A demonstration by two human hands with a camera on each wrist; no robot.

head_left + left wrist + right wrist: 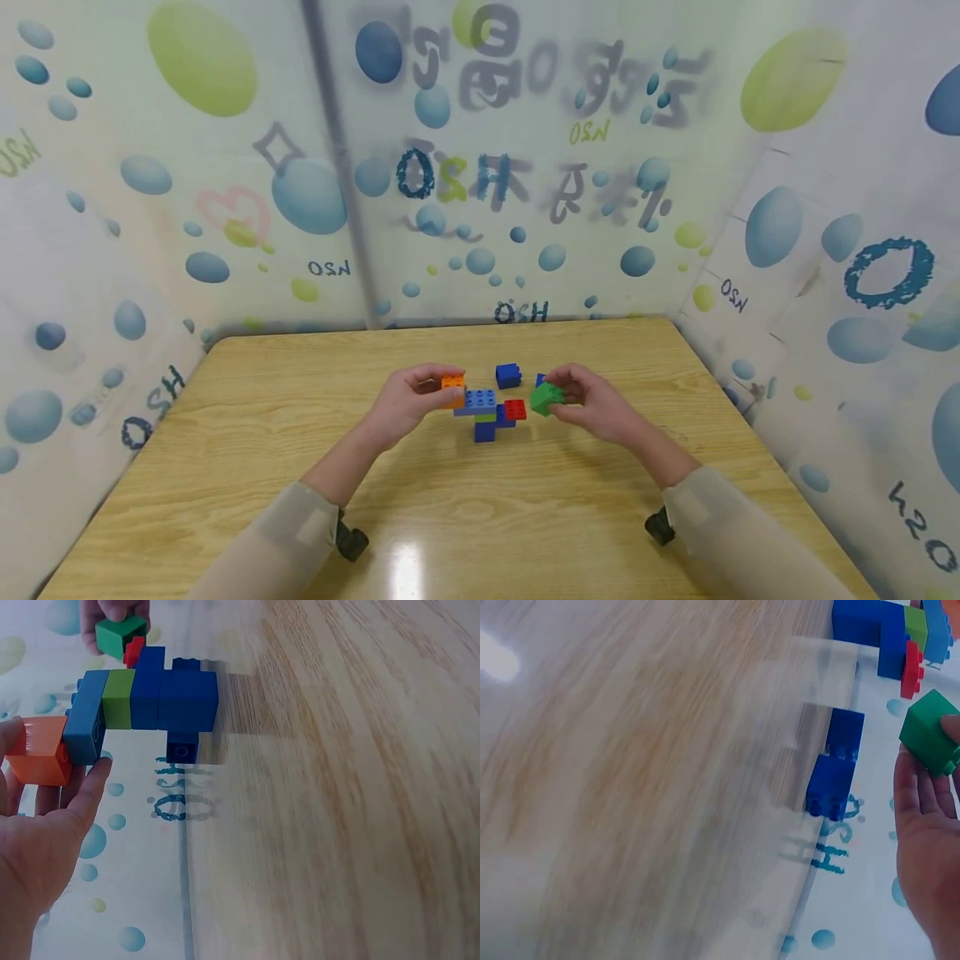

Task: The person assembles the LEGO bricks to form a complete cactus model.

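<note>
My left hand holds an orange toy brick between thumb and fingers, against the left end of a lighter blue brick. That brick tops a small stack, with a lime green brick below it and dark blue bricks at the base. A red brick sticks out on the stack's right side. Just right of the red brick, my right hand pinches a green brick in the air, apart from the stack. Its studs face down toward the palm side in the right wrist view.
Behind the stack lies a loose dark blue brick. Another blue brick is partly hidden behind the right hand. The wooden table ends at a back wall covered with a printed curtain.
</note>
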